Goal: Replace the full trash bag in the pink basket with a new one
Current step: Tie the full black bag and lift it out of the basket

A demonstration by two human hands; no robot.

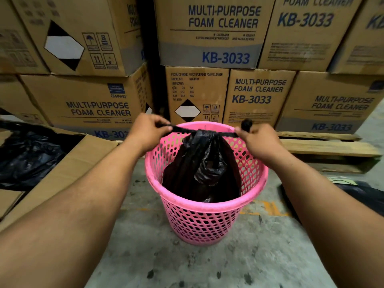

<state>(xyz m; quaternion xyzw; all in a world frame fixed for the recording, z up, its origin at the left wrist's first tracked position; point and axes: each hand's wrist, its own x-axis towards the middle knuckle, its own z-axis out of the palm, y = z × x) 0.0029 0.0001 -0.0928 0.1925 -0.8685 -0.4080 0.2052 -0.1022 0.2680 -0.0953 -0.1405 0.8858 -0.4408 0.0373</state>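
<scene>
A pink perforated basket (205, 206) stands upright on the concrete floor in the middle of the head view. Inside it sits a full black trash bag (204, 163), its top gathered into a neck at the far rim. Two twisted ends of the bag stretch out sideways from that neck. My left hand (148, 132) grips the left end, above the basket's far left rim. My right hand (256, 138) grips the right end, with a black tuft poking out above its fist.
Stacked cardboard cartons (209, 32) of foam cleaner form a wall right behind the basket. A wooden pallet (324, 148) lies under the right stack. An open cardboard box (68, 163) with black plastic (27, 156) sits at left. More black plastic (365, 196) lies at right.
</scene>
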